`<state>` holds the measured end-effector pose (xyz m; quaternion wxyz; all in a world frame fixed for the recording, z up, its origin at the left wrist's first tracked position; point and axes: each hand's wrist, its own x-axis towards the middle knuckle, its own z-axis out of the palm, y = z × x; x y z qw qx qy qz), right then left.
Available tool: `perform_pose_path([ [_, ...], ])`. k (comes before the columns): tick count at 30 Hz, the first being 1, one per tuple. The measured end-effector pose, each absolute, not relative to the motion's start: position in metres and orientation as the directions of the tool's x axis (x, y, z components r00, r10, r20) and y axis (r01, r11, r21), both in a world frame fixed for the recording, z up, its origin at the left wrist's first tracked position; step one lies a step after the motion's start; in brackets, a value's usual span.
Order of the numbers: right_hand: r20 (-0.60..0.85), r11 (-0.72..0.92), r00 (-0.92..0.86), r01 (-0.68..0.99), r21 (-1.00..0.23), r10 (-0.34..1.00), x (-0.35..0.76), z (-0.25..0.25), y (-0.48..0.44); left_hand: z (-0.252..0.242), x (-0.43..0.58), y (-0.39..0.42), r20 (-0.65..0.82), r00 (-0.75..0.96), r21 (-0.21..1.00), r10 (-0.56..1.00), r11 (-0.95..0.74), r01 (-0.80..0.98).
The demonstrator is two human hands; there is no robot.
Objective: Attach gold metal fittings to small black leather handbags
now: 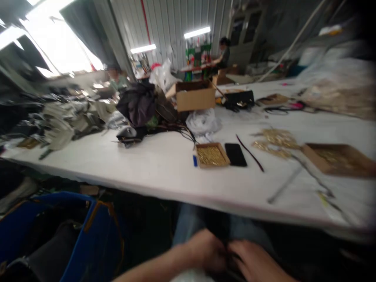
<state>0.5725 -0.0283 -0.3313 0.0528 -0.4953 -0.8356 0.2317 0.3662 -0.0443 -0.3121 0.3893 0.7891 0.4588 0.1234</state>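
Note:
My left hand (207,248) and my right hand (248,254) are close together over my lap, below the front edge of the table. Both have their fingers curled inward around something dark between them, too blurred and shaded to name. Above them on the white tabletop (164,168) sits a small cardboard box (213,166) full of small gold-coloured metal pieces. A black flat rectangular thing (235,154) lies to its right, and a small blue block (195,160) to its left. A thin dark strap (251,153) lies beyond the black thing.
At right are a second box of gold pieces (331,172) and loose gold parts (276,139). A large cardboard box (195,101), dark fabric (138,103) and grey pieces (64,121) lie farther back. A blue bin (79,250) stands at lower left. Two people work in the background.

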Motion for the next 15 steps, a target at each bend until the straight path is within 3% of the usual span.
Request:
perform_pose_path([
  [3, -0.302, 0.344, -0.533, 0.794, -0.501, 0.79, 0.592, -0.352, -0.045, -0.36, 0.373, -0.04, -0.226, 0.589, 0.796, 0.776, -0.201, 0.571],
  [7, -0.277, 0.373, -0.57, 0.763, -0.528, 0.773, 0.604, -0.367, -0.034, -0.404, 0.372, -0.032, -0.212, 0.65, 0.873, 0.73, -0.158, 0.462],
  [15, -0.299, 0.383, -0.623, 0.721, -0.577, 0.723, 0.614, -0.366, -0.025, -0.409, 0.377, -0.032, -0.201, 0.642, 0.84, 0.74, -0.207, 0.502],
])
